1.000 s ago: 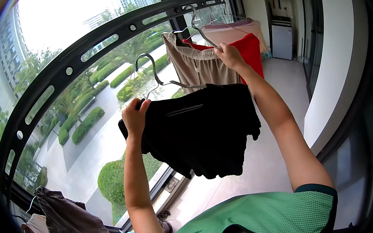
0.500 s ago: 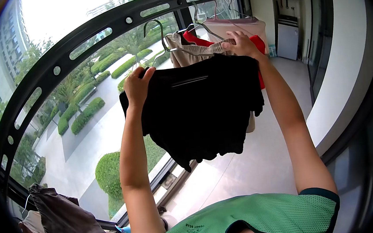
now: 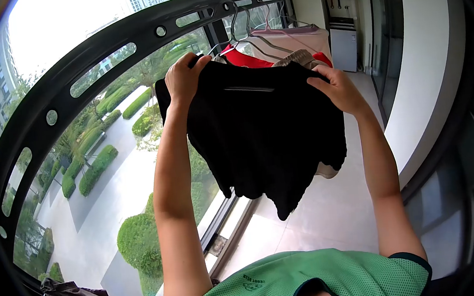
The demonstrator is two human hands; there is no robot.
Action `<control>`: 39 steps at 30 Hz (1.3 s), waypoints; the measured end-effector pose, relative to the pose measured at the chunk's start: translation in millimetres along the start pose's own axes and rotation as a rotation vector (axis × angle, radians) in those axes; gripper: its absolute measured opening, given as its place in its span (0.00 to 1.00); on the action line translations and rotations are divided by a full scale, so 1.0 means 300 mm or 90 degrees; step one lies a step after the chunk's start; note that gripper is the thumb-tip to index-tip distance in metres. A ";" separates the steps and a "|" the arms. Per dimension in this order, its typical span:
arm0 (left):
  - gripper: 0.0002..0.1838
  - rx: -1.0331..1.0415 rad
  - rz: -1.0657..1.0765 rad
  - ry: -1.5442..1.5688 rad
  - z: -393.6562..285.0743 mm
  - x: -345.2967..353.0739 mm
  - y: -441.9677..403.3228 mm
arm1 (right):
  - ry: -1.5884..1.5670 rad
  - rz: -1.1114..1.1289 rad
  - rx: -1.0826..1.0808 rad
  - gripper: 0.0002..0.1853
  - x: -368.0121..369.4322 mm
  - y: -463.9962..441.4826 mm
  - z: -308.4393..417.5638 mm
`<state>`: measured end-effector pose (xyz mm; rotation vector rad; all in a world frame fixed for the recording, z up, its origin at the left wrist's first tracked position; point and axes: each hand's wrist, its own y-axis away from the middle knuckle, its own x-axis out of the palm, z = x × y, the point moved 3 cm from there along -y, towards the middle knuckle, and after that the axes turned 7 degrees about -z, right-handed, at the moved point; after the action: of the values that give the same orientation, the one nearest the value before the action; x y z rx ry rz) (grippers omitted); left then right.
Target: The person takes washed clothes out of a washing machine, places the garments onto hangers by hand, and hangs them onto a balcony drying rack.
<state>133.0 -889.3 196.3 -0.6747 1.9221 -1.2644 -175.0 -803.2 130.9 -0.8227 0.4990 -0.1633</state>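
1. Item: black garment (image 3: 258, 129), matte fabric, little surface detail visible. A thin pale line is seen across the front near the top edge. The hem is uneven and wavy, with one point dipping lowest near mid-width.
2. Orientation: hung upright, hem down. Top edge, its long axis, is run roughly left to right, tipped slightly down toward the right. Front face is turned toward the wearer.
3. Position: in mid-air below the curved black rail (image 3: 100, 61), spanned between both hands. Beige garment (image 3: 299, 58) and red garment (image 3: 249, 59) are partly hidden behind it.
4. Left hand (image 3: 183, 78): closed on the garment's upper left corner, fingers over the top edge.
5. Right hand (image 3: 338, 89): placed at the upper right edge, thumb against cloth. Whether cloth is pinched cannot be told.
6. Metal hanger hook (image 3: 233, 30) is seen above the garment, overlapping the rail in view; seating cannot be confirmed.
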 end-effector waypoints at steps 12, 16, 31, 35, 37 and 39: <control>0.15 0.124 0.020 -0.031 0.031 -0.027 -0.036 | 0.179 -0.241 -0.217 0.08 0.155 0.007 0.016; 0.16 0.062 0.034 0.015 0.061 -0.040 -0.044 | 0.220 -0.276 -0.295 0.08 0.152 -0.019 0.024; 0.14 0.029 0.190 0.100 0.205 0.017 0.011 | 0.244 -0.214 -0.284 0.10 0.133 -0.075 -0.017; 0.14 -0.106 0.250 0.243 0.210 0.028 0.044 | 0.164 -0.113 -0.222 0.13 0.076 -0.137 -0.029; 0.13 -0.159 0.260 0.303 0.209 0.036 0.064 | 0.112 -0.094 -0.225 0.12 0.052 -0.164 -0.040; 0.13 -0.171 0.236 0.321 0.186 0.027 0.095 | 0.138 -0.131 -0.227 0.10 0.037 -0.162 -0.048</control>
<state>171.9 -914.8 153.5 -0.1054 2.5165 -1.0094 -170.0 -849.3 154.4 -1.2144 0.6578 -0.3638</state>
